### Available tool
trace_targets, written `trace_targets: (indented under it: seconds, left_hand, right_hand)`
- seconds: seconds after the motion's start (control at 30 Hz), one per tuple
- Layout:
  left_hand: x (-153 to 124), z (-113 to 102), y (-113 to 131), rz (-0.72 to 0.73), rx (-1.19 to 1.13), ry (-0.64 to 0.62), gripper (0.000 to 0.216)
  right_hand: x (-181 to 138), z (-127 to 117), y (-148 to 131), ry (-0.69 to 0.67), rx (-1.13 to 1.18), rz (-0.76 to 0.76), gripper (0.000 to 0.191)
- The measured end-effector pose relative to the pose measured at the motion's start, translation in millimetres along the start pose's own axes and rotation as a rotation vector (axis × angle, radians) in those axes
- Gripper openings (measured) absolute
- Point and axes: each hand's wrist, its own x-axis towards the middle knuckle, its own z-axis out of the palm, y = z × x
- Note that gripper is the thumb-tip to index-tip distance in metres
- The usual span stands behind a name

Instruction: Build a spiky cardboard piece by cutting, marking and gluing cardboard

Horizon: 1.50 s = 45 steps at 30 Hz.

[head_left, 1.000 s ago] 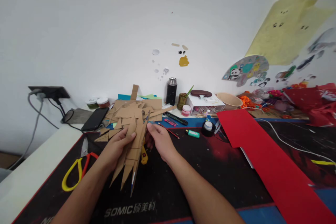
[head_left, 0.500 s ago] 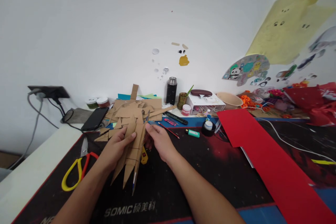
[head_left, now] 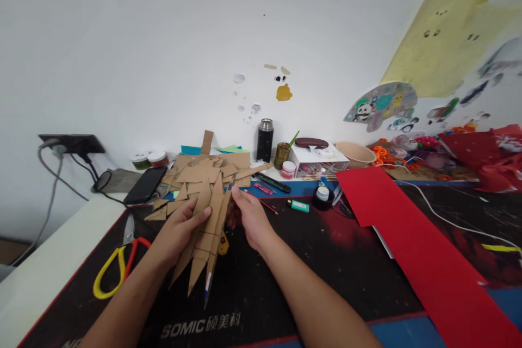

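Note:
My left hand [head_left: 183, 231] grips a cardboard piece [head_left: 207, 239] made of long strips with pointed ends, its thumb lying on top. On the other side, my right hand [head_left: 252, 218] pinches the right-hand strip, which is turned up on edge and shows blue and white marks near its tip. The right fingers are partly hidden behind it. A yellow tool [head_left: 223, 244] lies under the cardboard, mostly covered. Beyond the hands spreads a heap of cardboard scraps [head_left: 202, 174]. Scissors [head_left: 122, 261] with one yellow and one red handle rest beside my left forearm.
A black desk mat [head_left: 326, 272] covers the table. Right of centre lie a teal glue stick or marker [head_left: 298, 206] and a large red sheet [head_left: 420, 250]. Along the wall stand a black flask [head_left: 265, 141], a white box [head_left: 318, 160] and a bowl [head_left: 355, 154]. A phone [head_left: 145, 185] lies left.
The view has shifted slightly. My right hand has moved a little along the upturned strip; both hands keep their hold on the cardboard.

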Motion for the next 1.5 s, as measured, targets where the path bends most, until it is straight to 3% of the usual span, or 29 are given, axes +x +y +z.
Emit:
trace_targets:
  seconds: [0.8,1.5]
  left_hand:
    - [1,-1,4,-0.04,-0.039,0.038,0.062]
    - [7,-9,1,-0.057,-0.083,0.17,0.058]
  right_hand:
    - [-6,9,6,-0.091,-0.02,0.052,0.063]
    - [-9,13,17,-0.193,-0.059,0.087,0.062]
